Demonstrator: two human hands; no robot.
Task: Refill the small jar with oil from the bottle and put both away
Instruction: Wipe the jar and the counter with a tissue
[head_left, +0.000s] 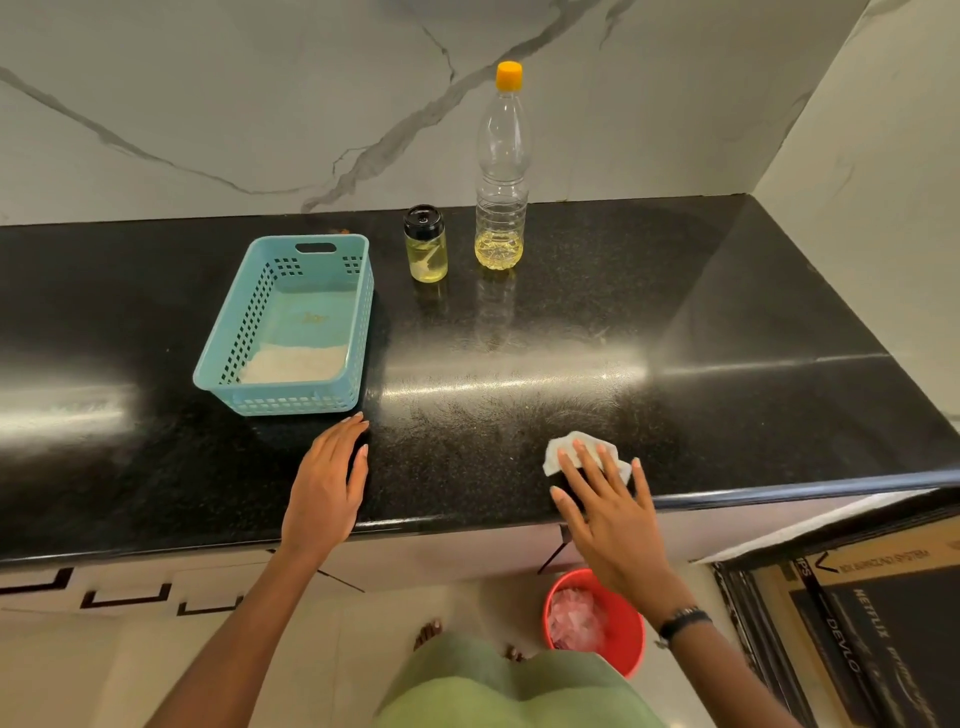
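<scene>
My right hand (608, 512) presses a tissue (558, 451) flat-fingered, left hand (327, 480) rests open; oily fingers could drop the jar (426, 248) or bottle (501, 176) at 12 o'clock.

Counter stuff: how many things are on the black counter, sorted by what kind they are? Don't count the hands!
Bottles: 1, the oil bottle with a yellow cap.
Jars: 1, the small jar with a black lid.
Baskets: 1, the blue basket.
Tissues: 1, the white tissue under the right hand.
Total: 4
</scene>
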